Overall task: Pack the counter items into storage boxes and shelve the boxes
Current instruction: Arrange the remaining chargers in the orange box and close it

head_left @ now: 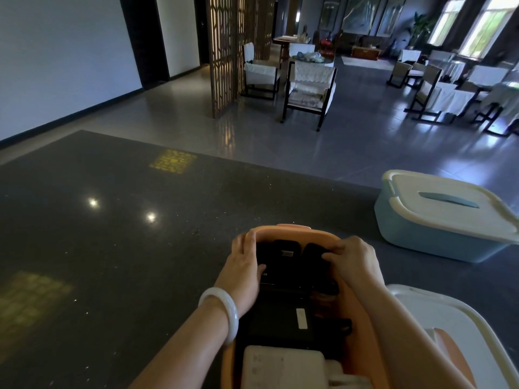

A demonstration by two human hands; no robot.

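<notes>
Two bare forearms, no sleeves in view. Smooth, pale, milky-white bangle [222,313], thick and rounded, round the left wrist, at about eight o'clock from the left hand [243,263]. Nothing worn on the right wrist or the right hand [354,263]. No rings visible.

Beyond the wooden lattice screen [224,51] I see a white-cushioned armchair [309,88]; more chairs [438,96] stand to its right, near bright windows [488,23].

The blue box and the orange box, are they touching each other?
Apart. The head view shows dark counter between the blue box and the orange box.
</notes>
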